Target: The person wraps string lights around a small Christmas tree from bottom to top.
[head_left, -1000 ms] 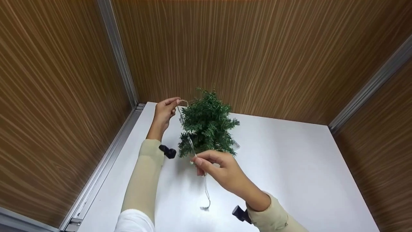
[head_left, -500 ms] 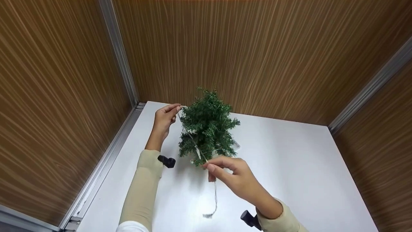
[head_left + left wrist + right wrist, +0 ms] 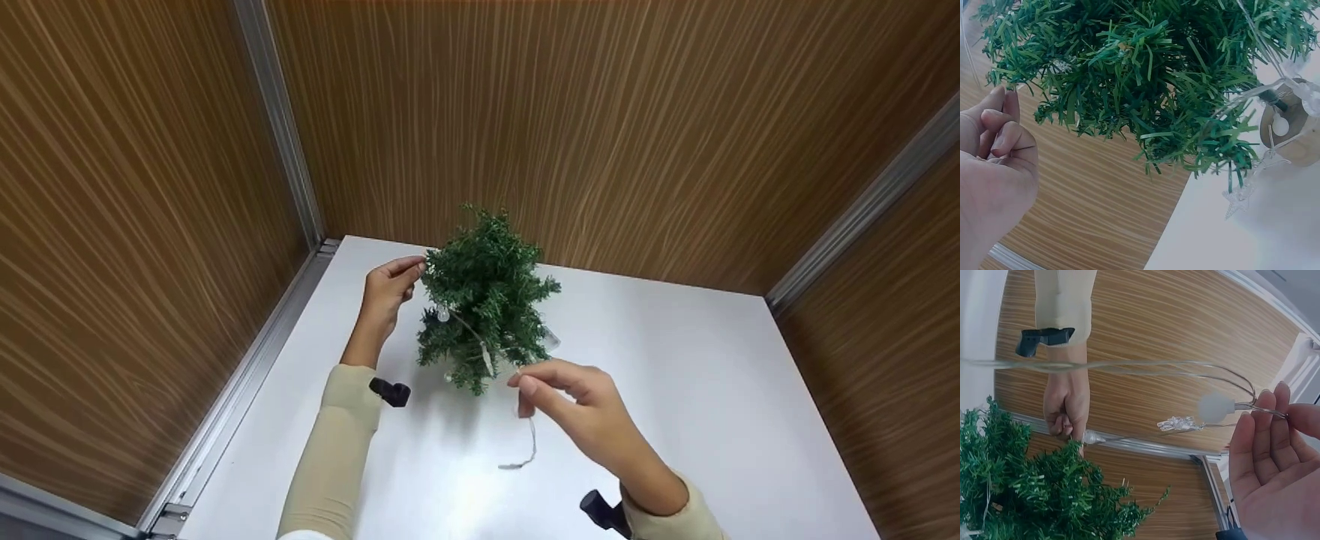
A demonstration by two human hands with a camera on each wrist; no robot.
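A small green artificial Christmas tree point(image 3: 487, 292) stands on a white table, its round wooden base point(image 3: 1292, 126) visible in the left wrist view. At its left edge, my left hand point(image 3: 388, 292) pinches the string lights right among the branch tips. My right hand point(image 3: 577, 401), in front and to the right, holds the wire between thumb and fingers, and a loose end point(image 3: 533, 442) hangs below. Between the hands the strand crosses the tree's front. The right wrist view shows a frosted round bulb point(image 3: 1216, 408) and a clear snowflake-shaped light point(image 3: 1178, 424); a clear star point(image 3: 1238, 199) dangles low.
Brown wood-grain panels point(image 3: 525, 135) enclose the white table point(image 3: 675, 375) at the back and sides, with metal rails point(image 3: 277, 120) at their corners. A small clear piece point(image 3: 551, 339) lies behind the tree's lower right.
My right hand has moved rightward, drawing the strand across the tree's front. My left hand has lowered slightly and come closer to the branches, still pinching.
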